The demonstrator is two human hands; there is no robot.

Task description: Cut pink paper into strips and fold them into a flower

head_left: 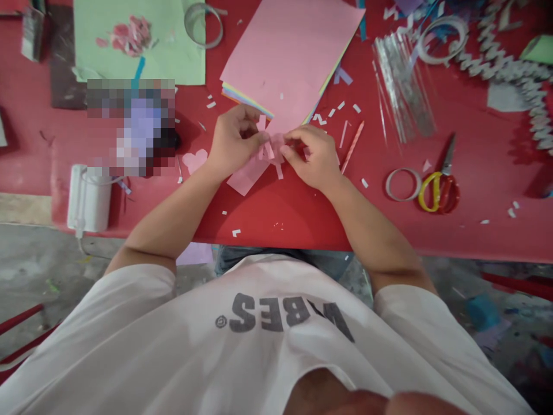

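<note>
The left hand (235, 141) and the right hand (310, 157) were both closed in fingertip pinches on a fringed piece of pink paper (270, 151), near the front edge of the red worktop (276, 213). A stack of pink paper sheets (289, 57) lay at twelve o'clock, and steel scissors with yellow and red handles (438, 193) at three. Gentle, close pinches suited the thin strips, which looked easily torn.

Bright even light, soft shadows, warped edges.
</note>
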